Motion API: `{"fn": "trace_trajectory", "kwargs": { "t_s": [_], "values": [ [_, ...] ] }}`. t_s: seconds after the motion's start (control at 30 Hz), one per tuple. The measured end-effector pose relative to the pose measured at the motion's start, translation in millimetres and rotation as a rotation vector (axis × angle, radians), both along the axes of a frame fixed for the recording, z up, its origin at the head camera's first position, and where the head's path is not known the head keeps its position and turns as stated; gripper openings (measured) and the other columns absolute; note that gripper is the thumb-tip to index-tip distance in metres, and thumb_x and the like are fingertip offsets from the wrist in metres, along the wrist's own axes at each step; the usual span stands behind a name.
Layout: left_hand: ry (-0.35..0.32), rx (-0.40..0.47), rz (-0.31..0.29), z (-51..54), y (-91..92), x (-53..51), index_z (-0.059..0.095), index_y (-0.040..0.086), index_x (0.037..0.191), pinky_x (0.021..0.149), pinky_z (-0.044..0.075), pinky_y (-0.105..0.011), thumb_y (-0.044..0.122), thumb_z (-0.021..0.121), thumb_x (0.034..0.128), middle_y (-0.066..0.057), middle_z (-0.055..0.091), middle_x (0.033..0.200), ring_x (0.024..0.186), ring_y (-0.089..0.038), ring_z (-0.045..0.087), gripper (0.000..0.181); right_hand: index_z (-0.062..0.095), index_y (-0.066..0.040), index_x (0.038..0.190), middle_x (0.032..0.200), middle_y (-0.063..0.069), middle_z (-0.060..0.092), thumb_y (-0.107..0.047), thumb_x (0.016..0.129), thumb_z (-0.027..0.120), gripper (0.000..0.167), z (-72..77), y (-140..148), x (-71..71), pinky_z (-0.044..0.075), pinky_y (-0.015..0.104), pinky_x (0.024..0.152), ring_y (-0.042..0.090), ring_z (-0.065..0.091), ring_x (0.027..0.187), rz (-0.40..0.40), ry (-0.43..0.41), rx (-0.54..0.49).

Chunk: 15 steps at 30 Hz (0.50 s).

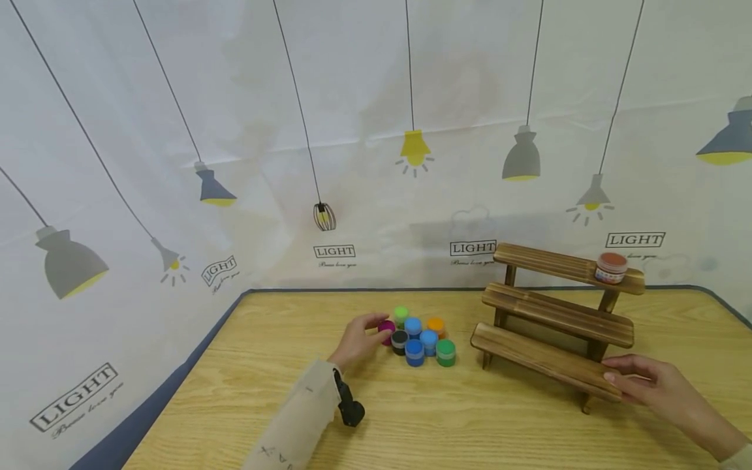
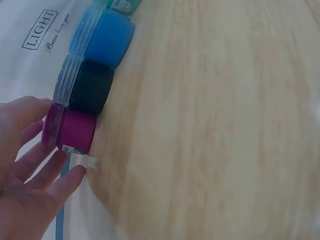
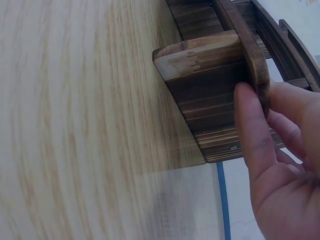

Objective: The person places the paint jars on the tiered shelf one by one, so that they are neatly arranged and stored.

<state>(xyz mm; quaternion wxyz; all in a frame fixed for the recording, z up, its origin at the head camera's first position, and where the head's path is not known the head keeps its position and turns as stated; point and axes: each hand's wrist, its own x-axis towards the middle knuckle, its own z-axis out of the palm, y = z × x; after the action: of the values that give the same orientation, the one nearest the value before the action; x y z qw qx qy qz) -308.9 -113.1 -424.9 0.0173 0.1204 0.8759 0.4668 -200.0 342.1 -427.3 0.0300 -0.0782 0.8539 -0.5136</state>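
In the head view the left hand (image 1: 356, 342) pinches a magenta paint jar (image 1: 386, 331) at the left end of a jar cluster; in the left wrist view its thumb and fingers (image 2: 31, 111) touch the magenta jar (image 2: 78, 131), beside a black jar (image 2: 92, 87). The right hand (image 1: 670, 390) holds the right end of the lowest step of a three-step wooden rack (image 1: 549, 358). From the right wrist view, the right hand (image 3: 280, 145) has its thumb against the step's edge, fingers behind it. A red-lidded jar (image 1: 611, 268) stands on the top step, toward the right.
Beside the magenta jar stand several others, among them orange (image 1: 435, 327), green (image 1: 446, 352), light green (image 1: 401, 316) and blue (image 1: 414, 352) ones. The wooden table (image 1: 264, 365) ends at a wall cloth (image 1: 376, 196) printed with lamps. A black band (image 1: 346, 398) is on the left wrist.
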Motion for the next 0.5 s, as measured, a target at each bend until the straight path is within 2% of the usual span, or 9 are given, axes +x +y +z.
{"fn": "trace_trajectory", "kwargs": {
  "t_s": [0.13,0.37,0.5],
  "values": [
    [0.010,0.022,-0.023,-2.0,-1.5,1.5,0.053,0.003,0.121,0.090,0.040,-0.040,0.015,0.057,0.0873,-0.011,0.055,0.115,0.110,-0.028,0.048,0.036,0.048,0.014,0.114,0.102,-0.007,0.056,-0.018,0.090,0.052,0.039,-0.2,-0.5,0.4,0.051,0.032,0.065,-0.006,0.056,0.080,-0.006,-0.005,0.007],
    [0.018,0.025,-0.036,-6.2,-4.4,-1.2,0.052,0.002,0.121,0.086,0.043,-0.037,0.015,0.057,0.0875,-0.011,0.055,0.115,0.107,-0.028,0.050,0.036,0.048,0.013,0.114,0.097,-0.021,0.053,-0.017,0.090,0.052,0.039,0.2,-0.3,0.6,0.051,0.031,0.065,-0.007,0.055,0.081,-0.003,-0.003,0.001],
    [0.028,0.035,-0.037,-8.8,-5.6,-2.7,0.053,0.003,0.120,0.083,0.045,-0.033,0.016,0.059,0.0864,-0.010,0.056,0.112,0.102,-0.025,0.052,0.037,0.048,0.014,0.114,0.102,-0.007,0.057,-0.018,0.090,0.053,0.040,0.8,-1.2,1.2,0.051,0.031,0.065,-0.007,0.055,0.080,-0.015,-0.004,0.019]
  ]
}}
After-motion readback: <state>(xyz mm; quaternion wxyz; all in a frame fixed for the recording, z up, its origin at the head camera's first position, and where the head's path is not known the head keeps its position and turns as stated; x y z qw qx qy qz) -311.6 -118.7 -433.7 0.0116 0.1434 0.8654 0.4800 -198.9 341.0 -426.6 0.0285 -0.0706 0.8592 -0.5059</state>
